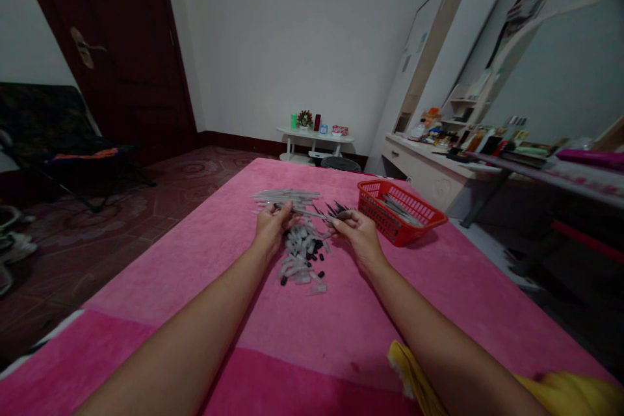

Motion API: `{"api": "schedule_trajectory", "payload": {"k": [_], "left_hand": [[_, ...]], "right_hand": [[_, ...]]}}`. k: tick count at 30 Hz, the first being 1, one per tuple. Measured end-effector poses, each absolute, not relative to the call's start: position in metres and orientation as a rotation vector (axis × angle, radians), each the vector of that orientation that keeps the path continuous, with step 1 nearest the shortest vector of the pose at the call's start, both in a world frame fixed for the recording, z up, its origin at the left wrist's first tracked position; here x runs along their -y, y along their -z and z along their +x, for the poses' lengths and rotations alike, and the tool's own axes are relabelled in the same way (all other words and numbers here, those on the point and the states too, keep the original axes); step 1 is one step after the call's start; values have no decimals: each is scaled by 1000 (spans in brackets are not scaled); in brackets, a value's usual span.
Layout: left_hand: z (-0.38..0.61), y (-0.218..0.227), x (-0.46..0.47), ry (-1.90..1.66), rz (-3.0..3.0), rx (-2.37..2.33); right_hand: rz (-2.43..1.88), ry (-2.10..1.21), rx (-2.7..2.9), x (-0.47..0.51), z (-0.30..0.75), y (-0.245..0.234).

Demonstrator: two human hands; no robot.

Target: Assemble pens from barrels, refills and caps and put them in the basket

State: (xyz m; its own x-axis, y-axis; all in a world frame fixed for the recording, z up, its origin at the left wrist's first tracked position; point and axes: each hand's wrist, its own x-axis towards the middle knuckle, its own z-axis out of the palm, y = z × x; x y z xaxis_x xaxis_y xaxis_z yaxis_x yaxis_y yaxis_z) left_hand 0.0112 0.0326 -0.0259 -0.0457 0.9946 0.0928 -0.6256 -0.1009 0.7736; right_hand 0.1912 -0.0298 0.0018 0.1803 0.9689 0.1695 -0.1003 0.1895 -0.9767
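Note:
Both my hands reach out over a pink cloth [205, 253]. My left hand [271, 222] is closed on a thin grey pen barrel that points right, just below a row of grey pen barrels [285, 195]. My right hand [357, 229] is closed, pinching a thin dark part beside a small bunch of dark refills [335, 208]. Between my wrists lies a heap of small grey caps and black bits [302, 257].
A red plastic basket [390, 224] with several finished pens stands right of my right hand. Yellow cloth [560, 393] shows at the near right. A white desk [429, 166], a small white round table [314, 138], a dark door and a dark chair stand around.

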Motion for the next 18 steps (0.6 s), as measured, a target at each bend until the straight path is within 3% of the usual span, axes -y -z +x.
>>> {"api": "schedule_trajectory", "payload": {"k": [18], "left_hand": [[13, 22, -25, -1375, 811, -666]], "right_hand": [[-1205, -591, 1362, 27, 197, -1]]}}
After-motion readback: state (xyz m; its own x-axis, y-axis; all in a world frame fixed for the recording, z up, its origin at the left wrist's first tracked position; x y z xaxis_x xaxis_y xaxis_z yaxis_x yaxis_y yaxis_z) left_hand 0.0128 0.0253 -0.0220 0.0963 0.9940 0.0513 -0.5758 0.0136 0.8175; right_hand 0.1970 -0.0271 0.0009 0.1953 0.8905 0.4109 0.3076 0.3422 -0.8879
